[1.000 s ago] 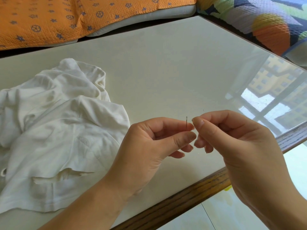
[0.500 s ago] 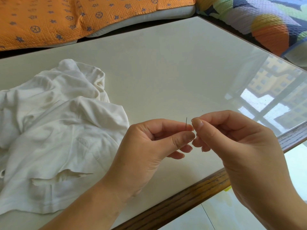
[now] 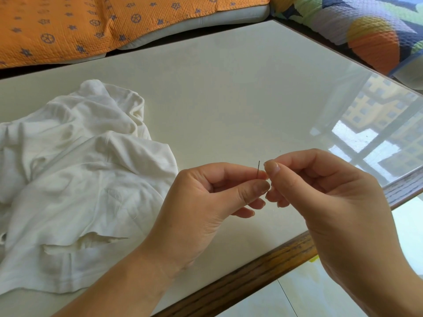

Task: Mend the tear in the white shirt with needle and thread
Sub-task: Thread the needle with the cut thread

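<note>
While the white shirt [image 3: 80, 179] lies crumpled on the counter [image 3: 229, 99] at the left of the frame, its tear [image 3: 91, 241] gaping at lower left, both hands meet at centre. The left hand [image 3: 206, 202] pinches the needle [image 3: 258, 168] in its fingers, long axis upright, eye topmost. The right hand [image 3: 332, 202], immediately right and almost touching, presses thumb and forefinger together on a barely visible thread [image 3: 279, 152], level with the eye. Threading probably needs a tiny leftward push.

The person is showing a bare left hand [image 3: 201, 202] and right hand [image 3: 332, 207], with bare forearms and short plain fingernails.
</note>
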`<control>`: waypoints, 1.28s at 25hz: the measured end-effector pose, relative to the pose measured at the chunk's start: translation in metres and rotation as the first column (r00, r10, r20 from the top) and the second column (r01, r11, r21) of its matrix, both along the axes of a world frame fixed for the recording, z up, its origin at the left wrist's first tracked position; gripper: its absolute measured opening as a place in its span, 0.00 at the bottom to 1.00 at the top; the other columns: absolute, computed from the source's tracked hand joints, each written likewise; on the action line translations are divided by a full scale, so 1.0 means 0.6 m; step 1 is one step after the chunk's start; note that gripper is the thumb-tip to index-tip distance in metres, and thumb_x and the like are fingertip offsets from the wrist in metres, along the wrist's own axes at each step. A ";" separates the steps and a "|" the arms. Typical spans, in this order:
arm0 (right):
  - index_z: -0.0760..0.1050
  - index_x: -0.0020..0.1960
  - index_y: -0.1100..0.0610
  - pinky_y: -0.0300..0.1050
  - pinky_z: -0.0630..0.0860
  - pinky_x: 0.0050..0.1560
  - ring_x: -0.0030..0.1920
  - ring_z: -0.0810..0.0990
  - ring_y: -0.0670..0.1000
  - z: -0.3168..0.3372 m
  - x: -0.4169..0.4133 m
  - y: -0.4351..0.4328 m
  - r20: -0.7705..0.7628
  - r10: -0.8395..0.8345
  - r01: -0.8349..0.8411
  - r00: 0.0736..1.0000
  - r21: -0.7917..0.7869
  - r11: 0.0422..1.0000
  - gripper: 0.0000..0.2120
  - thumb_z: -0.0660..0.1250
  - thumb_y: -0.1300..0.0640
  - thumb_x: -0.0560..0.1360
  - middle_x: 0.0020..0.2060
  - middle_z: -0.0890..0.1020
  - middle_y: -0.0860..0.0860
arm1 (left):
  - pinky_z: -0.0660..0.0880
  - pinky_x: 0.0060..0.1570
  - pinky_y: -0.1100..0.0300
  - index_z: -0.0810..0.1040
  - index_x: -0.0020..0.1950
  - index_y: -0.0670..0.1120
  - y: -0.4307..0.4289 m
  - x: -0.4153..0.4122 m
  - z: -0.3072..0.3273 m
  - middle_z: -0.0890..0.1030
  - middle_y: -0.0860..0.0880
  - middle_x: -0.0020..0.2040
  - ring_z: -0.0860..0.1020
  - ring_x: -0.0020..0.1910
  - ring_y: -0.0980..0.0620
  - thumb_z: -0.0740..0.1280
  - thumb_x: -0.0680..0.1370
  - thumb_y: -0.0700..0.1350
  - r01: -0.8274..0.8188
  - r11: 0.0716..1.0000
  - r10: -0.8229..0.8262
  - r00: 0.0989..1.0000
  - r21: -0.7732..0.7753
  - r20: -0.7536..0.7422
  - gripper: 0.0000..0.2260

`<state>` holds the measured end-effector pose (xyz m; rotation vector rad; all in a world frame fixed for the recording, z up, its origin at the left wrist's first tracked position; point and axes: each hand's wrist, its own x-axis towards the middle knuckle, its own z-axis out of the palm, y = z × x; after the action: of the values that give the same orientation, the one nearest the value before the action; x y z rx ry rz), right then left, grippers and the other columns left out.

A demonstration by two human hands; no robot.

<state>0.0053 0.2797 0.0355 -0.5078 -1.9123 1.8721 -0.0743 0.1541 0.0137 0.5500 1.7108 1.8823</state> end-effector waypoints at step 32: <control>0.84 0.38 0.52 0.32 0.74 0.32 0.30 0.79 0.45 -0.006 0.001 0.001 -0.024 0.034 -0.034 0.999 0.015 0.999 0.04 0.72 0.53 0.66 0.28 0.83 0.50 | 0.79 0.38 0.62 0.87 0.44 0.51 -0.001 -0.001 -0.003 0.86 0.49 0.37 0.84 0.37 0.53 0.73 0.68 0.47 0.018 1.000 -0.018 1.000 -0.009 -0.014 0.07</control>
<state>0.0060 0.2806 0.0319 -0.4482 -1.9287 1.8758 -0.0746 0.1536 0.0121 0.5743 1.7169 1.8617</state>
